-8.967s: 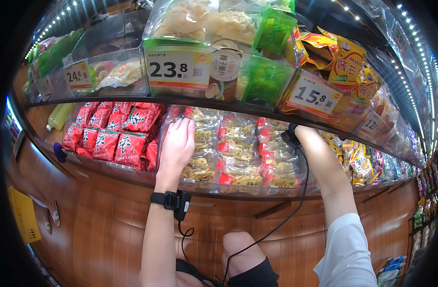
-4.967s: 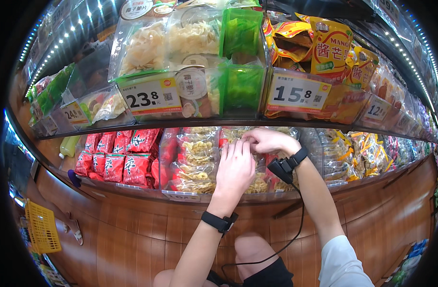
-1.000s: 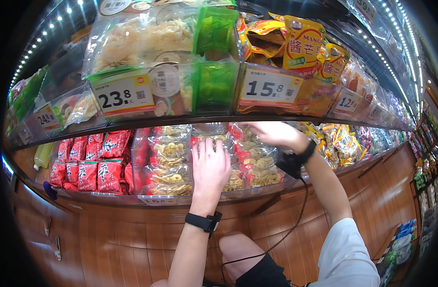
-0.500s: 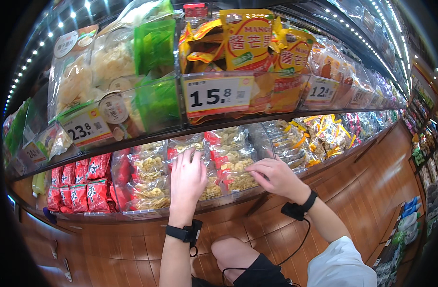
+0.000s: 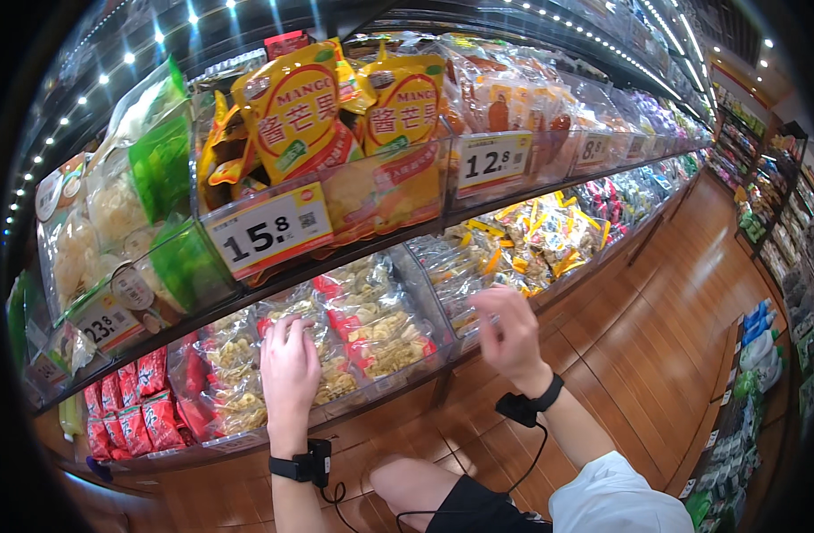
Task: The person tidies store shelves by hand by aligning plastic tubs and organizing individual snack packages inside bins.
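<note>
My left hand (image 5: pixel 290 369) rests over clear bags of pale yellow dried chips (image 5: pixel 380 333) on the lower shelf. Its fingers reach forward, stretched out, with nothing seen in them; the fingertips lie against or just above the bags, I cannot tell which. My right hand (image 5: pixel 511 338) is held up in front of the shelf, right of the clear divider (image 5: pixel 425 289). Its fingers are loosely bent, with thumb and forefinger apart, and no item shows in them. Behind it lie clear bags of dark pieces with orange strips (image 5: pixel 460 266).
Small red packets (image 5: pixel 136 417) fill the lower shelf's left end. Above, a shelf edge carries price tags (image 5: pixel 269 231) below yellow mango pouches (image 5: pixel 296 111) and green-and-clear bags (image 5: pixel 163 169). Wooden flooring (image 5: pixel 638 311) runs right towards another low display (image 5: pixel 736 444).
My view has swung to the right, so the shelves sit further left. My right hand has come away from the chip bags, up and to the right; my left stays over them.
</note>
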{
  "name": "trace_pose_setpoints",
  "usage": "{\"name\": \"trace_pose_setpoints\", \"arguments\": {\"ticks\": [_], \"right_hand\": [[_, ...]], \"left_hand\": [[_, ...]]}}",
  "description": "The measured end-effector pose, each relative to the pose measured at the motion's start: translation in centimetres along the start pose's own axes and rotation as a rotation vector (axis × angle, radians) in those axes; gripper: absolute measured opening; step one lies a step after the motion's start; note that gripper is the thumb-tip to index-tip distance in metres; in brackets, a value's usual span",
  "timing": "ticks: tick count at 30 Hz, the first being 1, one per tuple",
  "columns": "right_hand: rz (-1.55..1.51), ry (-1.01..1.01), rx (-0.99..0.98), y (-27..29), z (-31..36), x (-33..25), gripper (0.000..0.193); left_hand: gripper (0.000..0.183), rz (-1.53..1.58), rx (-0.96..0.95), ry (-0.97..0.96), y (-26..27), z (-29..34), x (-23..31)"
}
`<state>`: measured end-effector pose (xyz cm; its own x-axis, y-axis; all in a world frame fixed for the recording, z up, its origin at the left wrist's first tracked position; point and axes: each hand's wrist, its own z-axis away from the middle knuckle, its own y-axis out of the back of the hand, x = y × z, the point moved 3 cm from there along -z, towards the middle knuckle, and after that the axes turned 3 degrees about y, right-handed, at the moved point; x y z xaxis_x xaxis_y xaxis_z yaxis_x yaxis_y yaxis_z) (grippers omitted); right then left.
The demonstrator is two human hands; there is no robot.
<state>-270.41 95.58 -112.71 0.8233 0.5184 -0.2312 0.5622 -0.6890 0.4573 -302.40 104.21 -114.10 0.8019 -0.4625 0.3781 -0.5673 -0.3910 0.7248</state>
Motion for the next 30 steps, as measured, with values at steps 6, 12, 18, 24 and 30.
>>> {"name": "trace_pose_setpoints", "arguments": {"ticks": [6, 12, 18, 24, 30], "right_hand": [[0.086, -0.248, 0.001, 5.1, 3.1, 5.5, 0.024], [0.257, -0.053, -0.192, 4.5, 3.1, 5.3, 0.022], [0.025, -0.003, -0.368, 0.6, -1.6, 3.8, 0.047], [0.256, -0.105, -0.926, -3.4, -0.1, 5.6, 0.066], [0.261, 0.324, -0.839, -4.9, -7.5, 8.3, 0.035]], "left_hand": [[0.019, 0.027, -0.035, 0.009, -0.8, -0.6, 0.4], [0.016, 0.026, -0.034, 0.014, -0.6, -0.4, -0.1], [0.015, 0.029, -0.025, 0.009, -0.3, -0.3, -0.1], [0.014, 0.011, -0.029, 0.021, -0.1, 0.0, 0.0], [0.014, 0.021, -0.042, 0.014, -0.7, 0.0, 0.3]]}}
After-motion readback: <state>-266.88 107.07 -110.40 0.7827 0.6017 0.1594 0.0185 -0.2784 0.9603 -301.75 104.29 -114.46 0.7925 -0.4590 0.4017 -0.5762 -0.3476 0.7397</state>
